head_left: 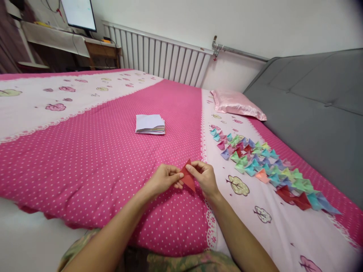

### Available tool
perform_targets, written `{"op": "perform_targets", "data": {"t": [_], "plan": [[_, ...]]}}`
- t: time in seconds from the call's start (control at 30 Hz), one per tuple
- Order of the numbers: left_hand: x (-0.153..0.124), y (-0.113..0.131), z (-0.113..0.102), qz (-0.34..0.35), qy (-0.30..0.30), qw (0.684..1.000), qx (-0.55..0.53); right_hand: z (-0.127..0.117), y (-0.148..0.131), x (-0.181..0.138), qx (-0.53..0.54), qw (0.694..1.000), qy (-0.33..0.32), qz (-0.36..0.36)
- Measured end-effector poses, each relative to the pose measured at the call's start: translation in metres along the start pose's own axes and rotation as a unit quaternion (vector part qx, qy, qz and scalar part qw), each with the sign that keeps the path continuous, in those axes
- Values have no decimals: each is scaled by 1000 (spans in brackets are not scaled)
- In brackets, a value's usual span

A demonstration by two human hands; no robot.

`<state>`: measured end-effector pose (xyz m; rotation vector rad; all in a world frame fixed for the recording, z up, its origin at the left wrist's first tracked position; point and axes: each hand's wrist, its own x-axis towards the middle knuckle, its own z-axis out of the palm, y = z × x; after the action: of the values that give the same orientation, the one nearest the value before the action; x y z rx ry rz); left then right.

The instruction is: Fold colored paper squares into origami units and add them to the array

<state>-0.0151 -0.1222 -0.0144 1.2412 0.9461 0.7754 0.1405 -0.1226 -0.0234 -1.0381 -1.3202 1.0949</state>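
Note:
A folded piece of red origami paper (188,179), roughly triangular, is held up between my two hands above the bed. My left hand (169,176) pinches its left side between thumb and fingers. On the upper right side, my right hand (203,176) grips the same paper, thumb on top. The fingers behind the paper are partly hidden. To the right lie many small folded paper boats (255,160) in rows, in green, blue, purple, pink, red and orange. Farther off, a stack of square paper sheets (150,124) rests on the pink cover, a white sheet on top.
The bed (113,151) has a pink dotted cover with white printed bands. A pink pillow (237,104) lies near the grey headboard (314,90). Behind stand a white radiator (161,54) and a desk (56,37) with a monitor (79,14).

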Motion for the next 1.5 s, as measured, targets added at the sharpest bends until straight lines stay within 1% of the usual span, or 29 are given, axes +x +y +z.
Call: {"op": "perform_targets", "data": {"t": [0.13,0.27,0.37,0.5,0.6,0.7,0.83,0.93,1.03,1.33,1.5], "plan": [[-1,-3,-1,-2,-28,1000,2,-2,3,2,-3,1000,20,-10],[-2,-4,-2,-1,-43,999,8,-4,3,2,-24,999,23,-23],[-2,-3,-1,4,-38,999,17,-4,2,3,-22,999,33,-28],[0,-3,0,7,-14,1000,19,-3,1,4,4,999,45,-10],[3,-3,0,-8,11,1000,5,-2,1,4,38,999,23,8],[5,-2,-2,-22,45,998,-36,-2,-1,3,58,998,-11,18],[4,2,-3,-4,92,991,-96,-1,-4,0,52,997,-50,14],[2,5,-2,10,108,988,-111,-1,-4,-1,49,996,-74,11],[1,6,-1,13,108,988,-109,-1,-2,0,45,996,-78,6],[1,4,-2,31,86,990,-111,-1,-1,1,27,997,-72,-2],[1,4,-2,29,75,992,-102,-1,-2,1,28,997,-71,-6]]}}
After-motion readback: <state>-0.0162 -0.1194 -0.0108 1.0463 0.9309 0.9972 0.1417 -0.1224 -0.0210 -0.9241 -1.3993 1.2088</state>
